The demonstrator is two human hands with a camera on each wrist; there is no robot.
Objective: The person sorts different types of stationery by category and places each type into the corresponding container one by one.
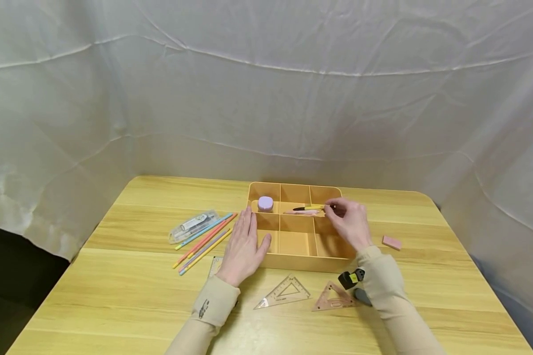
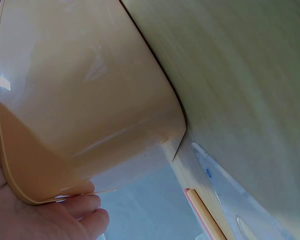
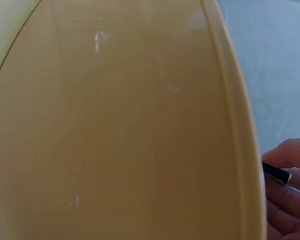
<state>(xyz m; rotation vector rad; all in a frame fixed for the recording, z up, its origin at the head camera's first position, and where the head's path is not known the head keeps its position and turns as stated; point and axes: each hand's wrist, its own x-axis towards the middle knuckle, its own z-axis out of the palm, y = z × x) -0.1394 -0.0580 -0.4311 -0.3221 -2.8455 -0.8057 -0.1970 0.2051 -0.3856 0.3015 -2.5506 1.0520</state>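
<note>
A yellow-orange divided organizer box [image 1: 302, 263] stands on the table, with a lilac-capped container [image 1: 265, 203] in its back left compartment. My right hand [image 1: 352, 222] pinches one end of a yellow-and-black pen [image 1: 313, 208] over the back row of compartments. The pen's black end [image 3: 276, 172] shows between the fingers in the right wrist view. Pale pink pens [image 1: 303, 212] lie just below it, in the back row. My left hand [image 1: 244, 246] rests on the box's left side, fingers straight in the head view. In the left wrist view its palm touches the rim [image 2: 27, 201].
Several colored pencils [image 1: 204, 244] and a clear case [image 1: 193, 226] lie left of the box. A clear set square [image 1: 285, 294], a pinkish set square [image 1: 333, 298] and a partly covered ruler [image 1: 215, 266] lie in front. A pink eraser [image 1: 391, 242] is at right.
</note>
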